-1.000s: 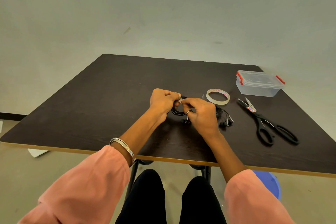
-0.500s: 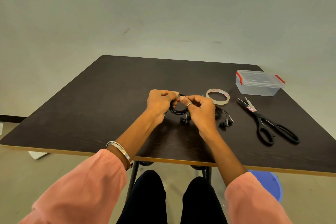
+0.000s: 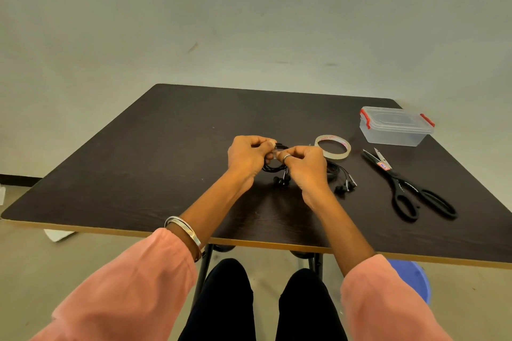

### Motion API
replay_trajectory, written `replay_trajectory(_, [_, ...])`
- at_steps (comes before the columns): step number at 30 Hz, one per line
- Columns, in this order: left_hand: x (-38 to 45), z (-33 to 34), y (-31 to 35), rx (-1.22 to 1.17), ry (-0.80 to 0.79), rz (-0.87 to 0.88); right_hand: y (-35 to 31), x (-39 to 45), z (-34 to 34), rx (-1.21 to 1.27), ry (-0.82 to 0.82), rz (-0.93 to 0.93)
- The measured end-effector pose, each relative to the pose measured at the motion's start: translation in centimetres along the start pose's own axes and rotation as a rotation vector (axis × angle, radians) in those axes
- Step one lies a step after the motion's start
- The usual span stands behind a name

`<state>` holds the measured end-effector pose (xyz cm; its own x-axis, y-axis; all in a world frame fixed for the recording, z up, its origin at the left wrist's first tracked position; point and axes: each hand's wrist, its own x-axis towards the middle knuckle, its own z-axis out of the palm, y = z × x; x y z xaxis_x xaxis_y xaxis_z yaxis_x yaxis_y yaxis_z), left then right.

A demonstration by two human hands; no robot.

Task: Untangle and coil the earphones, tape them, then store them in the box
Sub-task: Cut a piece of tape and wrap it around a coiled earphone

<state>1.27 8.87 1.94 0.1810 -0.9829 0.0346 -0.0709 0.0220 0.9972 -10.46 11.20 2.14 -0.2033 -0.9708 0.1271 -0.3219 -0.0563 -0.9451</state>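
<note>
Both hands, left hand [image 3: 246, 156] and right hand [image 3: 303, 165], pinch the coiled earphones [image 3: 273, 167] mid-table, apparently taping; next, open the box [image 3: 394, 126] at the far right corner.

Bare room: plain wall [image 3: 249, 22], table [image 3: 166, 147].

The right hand [image 3: 306, 167] has shifted slightly leftward, its fingers [image 3: 288, 153] now meeting the left hand [image 3: 248, 156] over the coiled earphones [image 3: 273, 167].

wall [image 3: 249, 8] — plain, pale grey-green | floor [image 3: 22, 271] — beige | table [image 3: 166, 152] — dark wood, light edge
</note>
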Motion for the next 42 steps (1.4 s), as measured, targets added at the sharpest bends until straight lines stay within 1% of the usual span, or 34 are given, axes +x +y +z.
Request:
replay_trajectory(6, [0.2, -0.1, -0.4, -0.003, -0.038, -0.062, 1.1, -0.1, 0.4, -0.401, 0.058, -0.278])
replay_trajectory(11, [0.4, 0.0, -0.1, 0.035, -0.064, -0.092, 1.4, -0.3, 0.9, -0.689, 0.206, -0.415])
replay_trajectory(14, [0.5, 0.0, 0.0, 0.048, -0.082, -0.119, 1.8, -0.3, 1.3, -0.720, 0.286, -0.414])
replay_trajectory(19, [0.8, -0.4, 0.5, 0.001, -0.126, -0.203, 2.0, -0.7, 2.0, -0.811, 0.399, -0.442])
replay_trajectory(22, [0.8, -0.5, 1.2, -0.049, -0.162, -0.243, 2.0, -0.7, 1.8, -0.839, 0.423, -0.474])
replay_trajectory(27, [0.5, -0.6, 1.0, -0.078, -0.130, -0.237, 2.1, -0.8, 1.3, -0.871, 0.420, -0.514])
replay_trajectory(29, [0.3, -0.8, 0.6, -0.064, -0.116, -0.203, 2.2, -0.7, 0.9, -0.814, 0.352, -0.491])
replay_trajectory(30, [0.2, -0.8, 0.4, -0.050, -0.114, -0.180, 2.1, -0.6, 0.7, -0.730, 0.290, -0.457])
replay_trajectory(32, [0.2, -1.0, 0.1, -0.019, -0.118, -0.130, 1.6, -0.5, -0.1, -0.398, 0.210, -0.356])
replay_trajectory(33, [0.1, -1.1, 0.0, -0.002, -0.119, -0.105, 1.3, -0.3, -0.6, -0.222, 0.213, -0.293])
replay_trajectory(34, [0.1, -1.1, 0.0, 0.011, -0.120, -0.081, 1.0, -0.1, -1.1, -0.100, 0.226, -0.226])
replay_trajectory(35, [0.0, -1.2, 0.0, 0.022, -0.125, -0.058, 0.7, 0.3, -1.5, -0.034, 0.225, -0.165])
replay_trajectory(36, [-0.1, -1.2, 0.0, 0.035, -0.135, -0.031, 0.6, 0.8, -1.9, 0.000, 0.188, -0.112])
replay_trajectory(37, [-0.2, -1.2, 0.0, 0.053, -0.146, 0.002, 0.5, 1.2, -2.2, 0.018, 0.115, -0.065])
replay_trajectory(40, [-0.7, -1.3, 0.1, 0.102, -0.176, 0.115, -0.1, 1.8, -2.7, 0.119, -0.179, 0.075])
replay_trajectory(42, [-1.0, -1.3, 0.2, 0.106, -0.196, 0.177, -0.4, 1.8, -2.9, 0.188, -0.287, 0.121])
